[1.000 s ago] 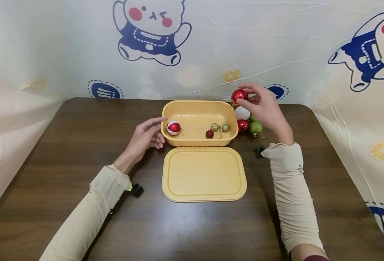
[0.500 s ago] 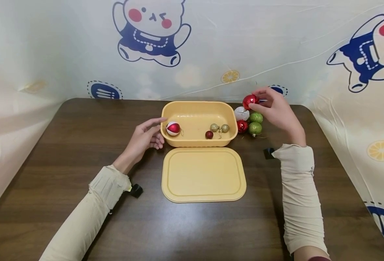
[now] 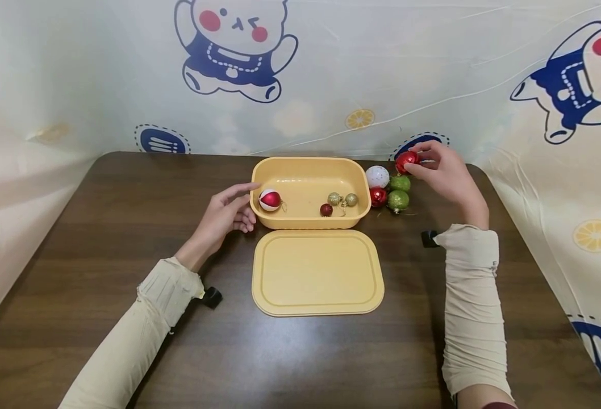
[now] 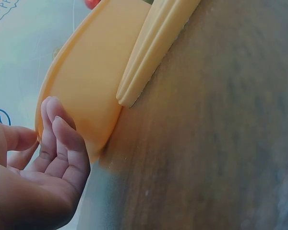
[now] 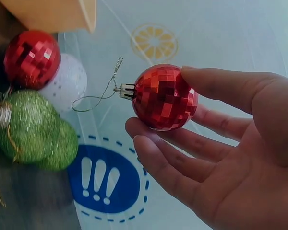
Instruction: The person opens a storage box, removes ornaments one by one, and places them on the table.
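Observation:
My right hand (image 3: 446, 173) pinches a shiny red faceted Christmas ball (image 5: 165, 97) between thumb and fingers, its silver cap and string loop pointing away from the palm. The ball is held beside a group on the table: a white ball (image 3: 377, 176), another red ball (image 3: 378, 197) and two green glitter balls (image 3: 398, 200). At the left end of the yellow box (image 3: 311, 224), my left hand (image 3: 224, 215) touches the rim with relaxed fingers. Inside the box lie a red-and-white ball (image 3: 270, 200), a small dark red ball (image 3: 326, 210) and two small gold balls (image 3: 351, 199).
A yellow lid (image 3: 318, 272) lies flat on the brown table (image 3: 300, 363) in front of the box. Behind the table's far edge hangs a printed curtain (image 3: 321, 74). The ball group sits against the box's right side.
My right hand has carried the red ball rightward and slightly down, from near the box's corner to beyond the white ball. Both green balls now show. My left hand stays at the box.

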The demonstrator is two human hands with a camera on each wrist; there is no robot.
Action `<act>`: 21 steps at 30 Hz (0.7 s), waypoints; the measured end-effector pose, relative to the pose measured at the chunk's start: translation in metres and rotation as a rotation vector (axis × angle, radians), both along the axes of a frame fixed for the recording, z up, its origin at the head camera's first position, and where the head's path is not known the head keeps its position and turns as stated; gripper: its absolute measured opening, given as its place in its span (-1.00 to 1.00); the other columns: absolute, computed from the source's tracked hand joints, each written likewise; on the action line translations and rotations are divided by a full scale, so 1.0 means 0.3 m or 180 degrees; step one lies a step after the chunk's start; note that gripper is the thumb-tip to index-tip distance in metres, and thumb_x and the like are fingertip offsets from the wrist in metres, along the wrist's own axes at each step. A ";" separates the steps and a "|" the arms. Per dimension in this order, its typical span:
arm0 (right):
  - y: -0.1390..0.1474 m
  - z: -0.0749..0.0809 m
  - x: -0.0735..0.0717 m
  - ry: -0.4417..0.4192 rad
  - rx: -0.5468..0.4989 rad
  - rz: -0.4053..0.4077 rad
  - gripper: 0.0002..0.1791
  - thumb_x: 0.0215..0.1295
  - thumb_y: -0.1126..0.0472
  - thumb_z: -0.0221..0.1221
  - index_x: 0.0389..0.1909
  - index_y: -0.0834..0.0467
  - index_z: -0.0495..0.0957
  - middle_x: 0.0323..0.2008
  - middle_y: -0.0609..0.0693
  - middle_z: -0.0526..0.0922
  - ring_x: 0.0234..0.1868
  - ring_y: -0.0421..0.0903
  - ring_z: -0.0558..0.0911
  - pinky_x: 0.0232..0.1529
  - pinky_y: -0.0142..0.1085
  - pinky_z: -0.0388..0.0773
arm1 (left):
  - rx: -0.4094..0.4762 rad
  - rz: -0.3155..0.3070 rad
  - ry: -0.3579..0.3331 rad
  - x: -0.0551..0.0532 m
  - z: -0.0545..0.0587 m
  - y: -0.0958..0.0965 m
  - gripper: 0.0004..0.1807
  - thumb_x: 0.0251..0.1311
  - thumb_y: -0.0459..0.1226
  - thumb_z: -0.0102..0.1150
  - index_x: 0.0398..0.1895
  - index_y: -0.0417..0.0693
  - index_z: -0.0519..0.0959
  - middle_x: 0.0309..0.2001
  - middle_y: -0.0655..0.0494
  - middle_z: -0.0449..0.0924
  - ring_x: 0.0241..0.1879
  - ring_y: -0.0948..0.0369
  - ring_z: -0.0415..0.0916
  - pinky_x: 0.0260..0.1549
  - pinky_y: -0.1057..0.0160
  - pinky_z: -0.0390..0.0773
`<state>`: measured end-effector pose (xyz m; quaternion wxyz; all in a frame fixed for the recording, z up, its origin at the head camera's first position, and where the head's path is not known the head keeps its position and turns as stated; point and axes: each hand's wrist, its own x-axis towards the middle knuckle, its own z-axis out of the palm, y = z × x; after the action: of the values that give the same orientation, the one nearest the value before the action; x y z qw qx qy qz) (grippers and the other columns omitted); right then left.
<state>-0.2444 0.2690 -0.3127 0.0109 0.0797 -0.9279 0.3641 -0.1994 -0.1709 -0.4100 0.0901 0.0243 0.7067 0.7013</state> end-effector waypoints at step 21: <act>0.090 -0.071 -0.021 0.0111 0.0377 -0.0231 -0.52 0.47 0.02 0.11 0.15 0.33 0.52 0.03 0.40 0.60 0.05 0.24 0.58 0.00 0.04 0.45 | 0.0047 -0.0037 -0.0003 0.001 0.003 -0.002 -0.60 0.54 -0.21 -0.09 0.36 -0.01 0.44 -0.54 -0.03 0.56 -0.62 0.15 0.52 -0.56 0.27 0.60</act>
<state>-0.2509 0.2961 -0.3341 0.0355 0.0528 -0.9498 0.3065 -0.1990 -0.1714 -0.4091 0.0944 0.0288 0.7013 0.7060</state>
